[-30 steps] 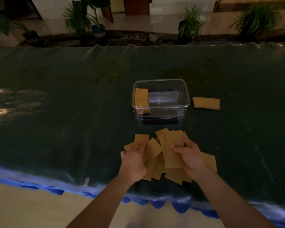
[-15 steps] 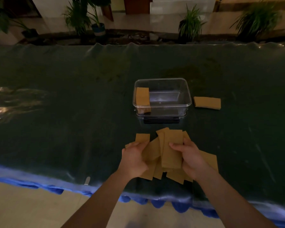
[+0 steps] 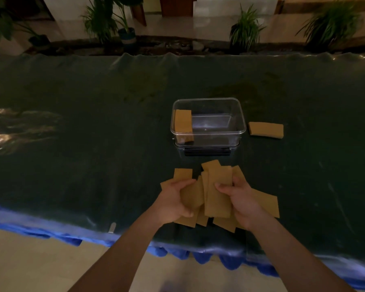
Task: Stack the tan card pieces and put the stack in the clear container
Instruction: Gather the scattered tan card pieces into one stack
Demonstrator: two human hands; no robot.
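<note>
Gripping loose tan card pieces (image 3: 217, 194) with left hand (image 3: 173, 202) and right hand (image 3: 240, 200); clear container (image 3: 238, 114) just beyond, spare stack (image 3: 266, 129) beside it.

tan card pieces (image 3: 217, 194) lie on a dark green counter (image 3: 93, 144) edged in blue; the container (image 3: 238, 123) is clear with a black latch (image 3: 207, 151).
</note>
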